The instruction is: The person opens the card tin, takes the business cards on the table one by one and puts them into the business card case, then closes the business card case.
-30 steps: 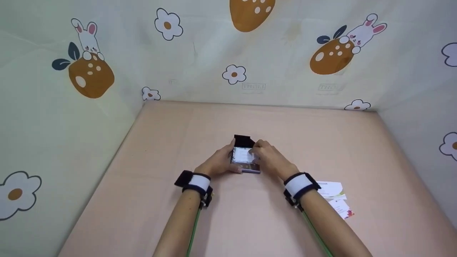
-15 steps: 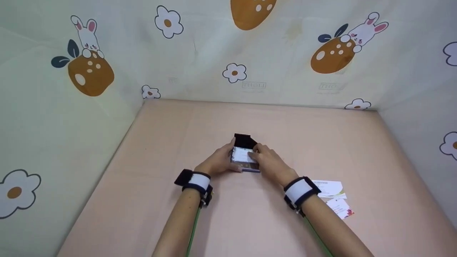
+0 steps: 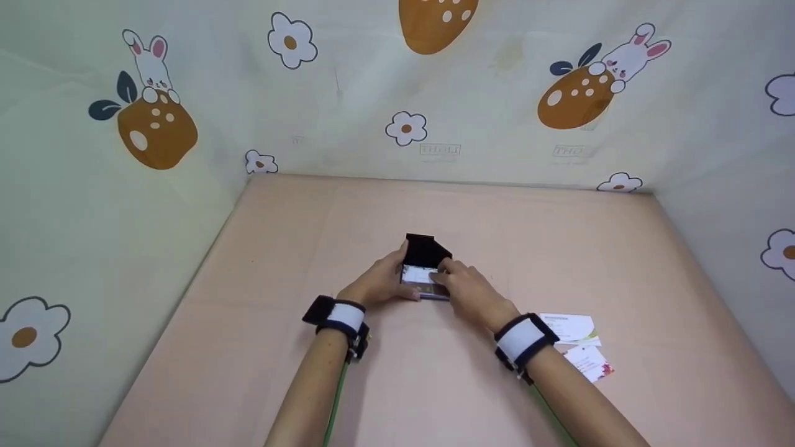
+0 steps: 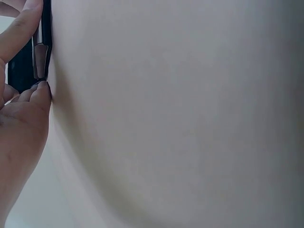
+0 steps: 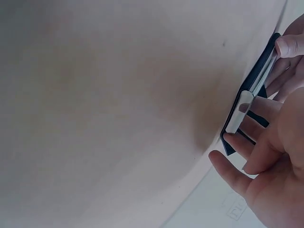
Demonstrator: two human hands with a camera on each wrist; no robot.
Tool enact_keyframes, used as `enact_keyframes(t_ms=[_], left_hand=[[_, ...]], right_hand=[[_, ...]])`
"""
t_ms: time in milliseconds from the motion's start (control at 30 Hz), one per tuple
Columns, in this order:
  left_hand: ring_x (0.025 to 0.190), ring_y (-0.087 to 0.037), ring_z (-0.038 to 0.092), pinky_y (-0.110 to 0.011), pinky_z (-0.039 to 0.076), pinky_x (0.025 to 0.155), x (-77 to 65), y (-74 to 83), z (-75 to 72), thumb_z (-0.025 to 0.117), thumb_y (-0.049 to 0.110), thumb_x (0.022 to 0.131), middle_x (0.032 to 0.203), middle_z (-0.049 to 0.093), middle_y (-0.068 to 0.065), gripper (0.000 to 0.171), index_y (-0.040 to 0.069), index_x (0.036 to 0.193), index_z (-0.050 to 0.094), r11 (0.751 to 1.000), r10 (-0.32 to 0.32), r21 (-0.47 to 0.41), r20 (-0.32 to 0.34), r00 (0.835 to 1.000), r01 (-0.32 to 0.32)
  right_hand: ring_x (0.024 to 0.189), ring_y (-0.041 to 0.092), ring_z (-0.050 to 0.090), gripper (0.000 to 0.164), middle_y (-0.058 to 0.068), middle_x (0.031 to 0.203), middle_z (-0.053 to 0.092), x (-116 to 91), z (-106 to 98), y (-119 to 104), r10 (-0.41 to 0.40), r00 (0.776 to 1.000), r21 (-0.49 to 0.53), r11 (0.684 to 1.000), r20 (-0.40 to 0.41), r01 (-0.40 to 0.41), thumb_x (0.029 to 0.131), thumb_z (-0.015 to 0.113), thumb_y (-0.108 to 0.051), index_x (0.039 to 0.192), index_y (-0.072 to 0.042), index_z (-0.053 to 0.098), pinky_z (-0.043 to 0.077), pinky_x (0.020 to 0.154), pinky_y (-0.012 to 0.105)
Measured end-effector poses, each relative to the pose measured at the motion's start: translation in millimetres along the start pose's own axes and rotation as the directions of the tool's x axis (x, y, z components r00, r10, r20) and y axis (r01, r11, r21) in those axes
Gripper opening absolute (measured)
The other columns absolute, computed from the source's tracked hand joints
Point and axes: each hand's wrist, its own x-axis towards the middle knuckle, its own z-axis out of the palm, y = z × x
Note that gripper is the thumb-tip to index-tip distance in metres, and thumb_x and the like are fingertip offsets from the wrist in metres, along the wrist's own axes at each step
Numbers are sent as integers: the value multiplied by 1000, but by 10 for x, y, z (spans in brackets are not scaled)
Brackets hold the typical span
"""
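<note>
A card case [image 3: 424, 248] with a raised black flap lies at the middle of the table, its flap toward the back wall. My left hand [image 3: 379, 282] grips its left side, the thumb on the near edge and the fingers along the far side. Inside the case shows a white business card [image 3: 417, 274], its near part behind a dark, see-through front. My right hand [image 3: 477, 290] bends over the right side and pinches the card. From the right wrist view, the case [image 5: 254, 76] shows edge-on, with fingers [image 5: 240, 145] of the right hand at its end.
On the pink tabletop [image 3: 428, 379], right of my right wrist, lie a white business card with a green corner [image 3: 570, 327] and a smaller one with red print [image 3: 589, 362]. A patterned cloth wall [image 3: 348, 99] stands behind and at both sides.
The white card has slid nearer to me, deeper into the case, and less of it shows. My right hand has moved slightly nearer with it. The left hand keeps its place.
</note>
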Motion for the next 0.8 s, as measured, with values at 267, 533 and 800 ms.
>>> enact_keyframes(t_ms=[267,533,800], left_hand=[[156,-26,18,-41,15,129,4,11,6,87,21,76,168,19,-10,119,18,162,5,999,-34,12,1,999,34],[155,-27,20,-41,17,129,3,-6,5,87,17,77,167,23,-12,116,14,162,7,1000,-6,17,-4,1000,6],[155,-27,21,-42,17,128,2,-27,0,86,16,78,166,25,-12,116,13,162,7,999,32,10,-1,999,-32]], right_hand=[[114,33,59,51,14,124,62,-19,-5,-37,7,1000,-59,998,-5,-8,81,67,9,128,-9,68,52,93,51],[105,32,60,40,12,112,65,-49,32,-82,-61,994,-182,982,-87,45,81,71,2,119,-10,73,51,86,51],[102,34,61,38,14,110,64,-77,47,-141,-33,993,-169,985,-110,14,78,74,0,116,-5,73,52,83,51]])
